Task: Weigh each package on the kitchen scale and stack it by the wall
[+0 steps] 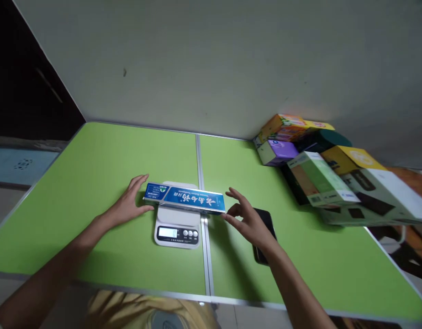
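Note:
A blue and silver toothpaste box point(188, 198) lies crosswise over the pan of a white digital kitchen scale point(178, 217), its ends reaching past both sides. The scale's display appears to read 0. My left hand point(128, 203) is beside the box's left end, fingers and thumb apart, the thumb close to its front edge. At the right end is my right hand point(247, 219), fingers spread, with the thumb tip at or very near the box's front corner; I cannot tell whether it touches. Neither hand is closed around the box. A dark phone point(265, 228) lies partly under my right hand and wrist.
The green folding table point(94, 183) has a metal seam point(207, 265) down its middle. Several boxes are piled at the right, among them a purple box point(279, 151), a green and white box point(322, 178) and a large white box point(385, 194). A wall point(214, 68) stands behind.

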`<state>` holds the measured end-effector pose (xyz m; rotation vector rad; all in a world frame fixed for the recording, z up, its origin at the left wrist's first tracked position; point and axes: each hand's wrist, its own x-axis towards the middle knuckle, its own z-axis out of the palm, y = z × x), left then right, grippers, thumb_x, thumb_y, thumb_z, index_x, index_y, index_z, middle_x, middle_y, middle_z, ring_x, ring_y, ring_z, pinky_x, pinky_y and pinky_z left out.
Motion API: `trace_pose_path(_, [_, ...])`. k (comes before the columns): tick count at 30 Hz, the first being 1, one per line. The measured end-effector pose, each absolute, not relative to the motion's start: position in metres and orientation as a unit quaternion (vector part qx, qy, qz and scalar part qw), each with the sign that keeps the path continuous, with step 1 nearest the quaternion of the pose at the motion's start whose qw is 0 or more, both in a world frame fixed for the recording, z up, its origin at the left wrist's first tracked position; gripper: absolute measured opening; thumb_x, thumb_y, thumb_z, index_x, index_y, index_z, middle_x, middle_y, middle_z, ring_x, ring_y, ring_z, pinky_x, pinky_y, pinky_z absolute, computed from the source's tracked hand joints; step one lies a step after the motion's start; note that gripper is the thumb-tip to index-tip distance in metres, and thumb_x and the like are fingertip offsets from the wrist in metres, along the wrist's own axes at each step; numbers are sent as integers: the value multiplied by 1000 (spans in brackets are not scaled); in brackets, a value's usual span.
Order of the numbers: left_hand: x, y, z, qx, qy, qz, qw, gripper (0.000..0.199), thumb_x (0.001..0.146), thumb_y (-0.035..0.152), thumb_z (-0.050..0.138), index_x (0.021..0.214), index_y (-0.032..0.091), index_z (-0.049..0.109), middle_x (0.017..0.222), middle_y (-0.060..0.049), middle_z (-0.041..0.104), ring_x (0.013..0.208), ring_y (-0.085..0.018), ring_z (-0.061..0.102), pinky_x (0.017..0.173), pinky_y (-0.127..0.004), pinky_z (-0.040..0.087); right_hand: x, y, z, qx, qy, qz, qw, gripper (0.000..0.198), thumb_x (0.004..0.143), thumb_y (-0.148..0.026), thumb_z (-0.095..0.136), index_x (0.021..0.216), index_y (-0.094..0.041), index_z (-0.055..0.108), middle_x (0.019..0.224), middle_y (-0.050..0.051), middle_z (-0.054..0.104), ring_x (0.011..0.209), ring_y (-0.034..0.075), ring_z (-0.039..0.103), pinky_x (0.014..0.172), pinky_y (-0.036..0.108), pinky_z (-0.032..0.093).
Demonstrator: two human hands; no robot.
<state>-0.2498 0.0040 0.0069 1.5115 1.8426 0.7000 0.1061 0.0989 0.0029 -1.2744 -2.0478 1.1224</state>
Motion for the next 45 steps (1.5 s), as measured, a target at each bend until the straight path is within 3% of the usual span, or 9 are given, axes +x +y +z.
trace_pose_path(7, [-281,-38,-5,596,688,295,290,76,82,42,63,148,27,29,151,-13,35,135,-31,43,111,-52,38,120,51,-4,-492,-714,407,287,62,85,-48,62,140,-27,41,130,17,57,69,14,61,68,38,58])
trace_pose_path(13, [-276,-52,-2,618,661,299,305,67,85,38,58,146,27,33,147,-11,42,132,-26,47,113,-48,37,131,20,-6,-492,-700,423,299,62,84,-48,63,138,-26,44,127,16,58,73,16,63,72,41,59])
trace_pose_path(17, [-274,-42,2,605,668,297,315,68,83,39,59,146,27,33,142,-10,44,120,-25,54,105,-48,45,130,35,-8,-496,-692,434,293,64,83,-47,64,139,-25,43,131,17,55,72,15,62,68,39,59])
trace_pose_path(24, [-275,-2,4,587,710,241,304,85,72,42,72,147,25,35,106,-5,54,92,-22,56,87,-44,53,107,90,-10,-468,-749,407,234,78,80,-43,68,147,-29,32,143,15,48,67,14,59,69,37,58])
trace_pose_path(29, [-264,21,6,584,679,223,385,67,72,34,73,134,28,50,109,-6,59,92,-25,58,75,-41,55,101,111,-4,-448,-812,324,187,55,82,-43,64,133,-28,50,123,13,62,74,21,63,56,33,56])
trace_pose_path(32, [-275,33,15,594,653,242,403,58,69,30,76,124,25,56,104,-5,61,90,-24,59,77,-43,55,92,124,8,-435,-825,304,191,47,82,-43,65,125,-27,54,115,13,64,82,24,67,61,32,58])
trace_pose_path(36, [-319,51,26,542,657,308,423,63,71,29,74,130,25,52,116,-8,60,104,-27,60,86,-45,55,43,154,19,-426,-820,338,181,47,84,-43,64,125,-25,51,115,12,63,91,24,67,65,29,58])
trace_pose_path(40, [-373,80,1,476,684,446,327,57,78,26,65,133,24,53,127,-10,55,116,-28,57,97,-45,53,-54,198,2,-397,-811,377,208,51,79,-45,67,123,-22,51,116,11,62,91,25,67,76,37,57])
trace_pose_path(45, [-438,139,-55,307,728,600,125,48,79,15,58,127,17,58,130,-13,56,118,-26,57,104,-43,47,-191,260,-43,-362,-817,364,264,57,74,-44,68,122,-19,51,115,12,60,73,19,60,70,38,53])
